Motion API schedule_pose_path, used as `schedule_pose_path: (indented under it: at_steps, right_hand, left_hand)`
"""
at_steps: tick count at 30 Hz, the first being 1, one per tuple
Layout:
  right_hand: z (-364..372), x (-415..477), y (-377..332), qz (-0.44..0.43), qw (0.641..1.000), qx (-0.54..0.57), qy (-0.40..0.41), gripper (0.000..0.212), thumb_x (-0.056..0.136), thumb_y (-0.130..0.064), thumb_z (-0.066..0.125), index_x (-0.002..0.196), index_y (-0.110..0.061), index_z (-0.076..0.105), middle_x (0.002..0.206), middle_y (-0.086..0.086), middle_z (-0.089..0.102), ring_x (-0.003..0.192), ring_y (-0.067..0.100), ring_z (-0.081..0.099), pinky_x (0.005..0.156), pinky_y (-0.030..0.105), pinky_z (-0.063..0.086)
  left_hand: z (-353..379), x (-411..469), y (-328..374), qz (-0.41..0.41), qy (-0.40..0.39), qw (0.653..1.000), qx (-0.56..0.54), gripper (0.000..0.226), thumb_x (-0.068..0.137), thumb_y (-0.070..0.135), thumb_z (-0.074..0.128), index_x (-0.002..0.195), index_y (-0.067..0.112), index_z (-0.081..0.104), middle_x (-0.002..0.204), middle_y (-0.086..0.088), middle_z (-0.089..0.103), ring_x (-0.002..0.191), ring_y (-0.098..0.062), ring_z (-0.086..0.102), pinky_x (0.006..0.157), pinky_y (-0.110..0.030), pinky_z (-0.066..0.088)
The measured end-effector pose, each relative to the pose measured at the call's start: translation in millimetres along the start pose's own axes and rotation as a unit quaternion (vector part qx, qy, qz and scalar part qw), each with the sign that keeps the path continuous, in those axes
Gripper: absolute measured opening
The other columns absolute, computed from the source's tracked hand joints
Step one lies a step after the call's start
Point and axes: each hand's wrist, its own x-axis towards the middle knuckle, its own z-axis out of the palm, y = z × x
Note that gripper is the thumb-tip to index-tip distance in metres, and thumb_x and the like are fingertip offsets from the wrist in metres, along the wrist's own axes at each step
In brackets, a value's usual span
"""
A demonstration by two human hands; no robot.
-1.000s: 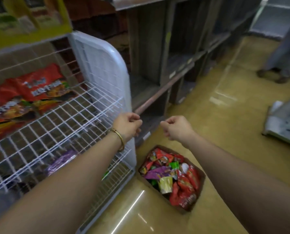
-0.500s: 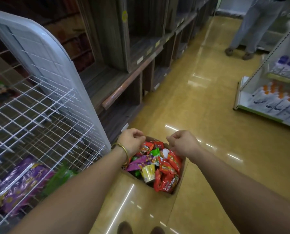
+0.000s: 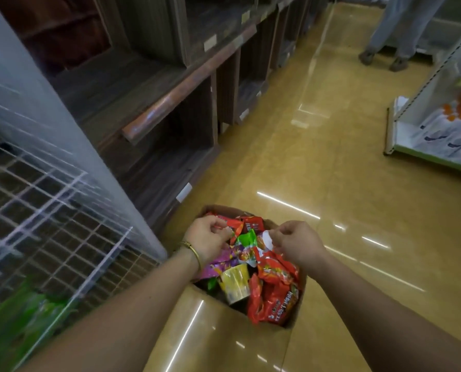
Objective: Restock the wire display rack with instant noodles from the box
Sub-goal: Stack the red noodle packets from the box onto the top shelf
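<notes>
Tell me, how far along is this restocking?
Early, it seems. Some green packets lie on the wire rack. The left hand and right hand reach into the box, fingers curled at the top packets; no grip is clear. Red packets and a yellow cup lie heaped inside.

We look along a glossy tan floor [image 3: 318, 162] streaked with light reflections [image 3: 288, 205]. Dark wooden shelving [image 3: 170, 76] lines our left, a white stocked shelf unit [image 3: 433, 135] stands right, and a person [image 3: 401, 28] stands beyond.

Red, purple, green noodle pkts [image 3: 275, 299]; yellow cup [image 3: 234, 285]; white grid rack [image 3: 63, 135]; brown box [image 3: 225, 209].
</notes>
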Motion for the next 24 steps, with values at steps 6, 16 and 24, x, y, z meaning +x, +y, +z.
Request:
schedule_pose_path:
  at_steps: [6, 16, 24]
  right_hand:
    - [45, 81, 87, 0.009, 1.000, -0.006, 0.022, 0.027, 0.094, -0.031, 0.061, 0.089, -0.006, 0.071, 0.086, 0.017, 0.074, 0.079, 0.034, 0.072, 0.074, 0.047, 0.059]
    - [92, 157, 206, 0.002, 0.998, -0.051, -0.041, 0.022, 0.099, -0.021, 0.055, 0.114, -0.023, 0.071, 0.114, -0.005, 0.067, 0.102, 0.013, 0.062, 0.082, 0.026, 0.052]
    - [108, 169, 247, -0.014, 0.981, -0.145, -0.126, 0.043, 0.091, 0.001, 0.044, 0.110, -0.027, 0.072, 0.120, -0.003, 0.066, 0.116, 0.017, 0.060, 0.097, 0.032, 0.053]
  left_hand:
    - [83, 80, -77, -0.004, -0.044, 0.999, -0.009, 0.011, 0.092, 0.017, 0.065, 0.103, 0.014, 0.066, 0.078, -0.008, 0.070, 0.071, -0.021, 0.072, 0.068, -0.044, 0.062]
    - [184, 160, -183, -0.015, -0.077, 0.996, 0.046, 0.014, 0.085, 0.024, 0.071, 0.077, 0.019, 0.061, 0.066, -0.005, 0.066, 0.070, -0.031, 0.069, 0.072, -0.046, 0.061]
    - [230, 188, -221, -0.039, -0.120, 0.989, 0.080, 0.046, 0.057, 0.059, 0.070, 0.081, 0.022, 0.054, 0.077, -0.007, 0.060, 0.076, -0.028, 0.060, 0.083, -0.052, 0.055]
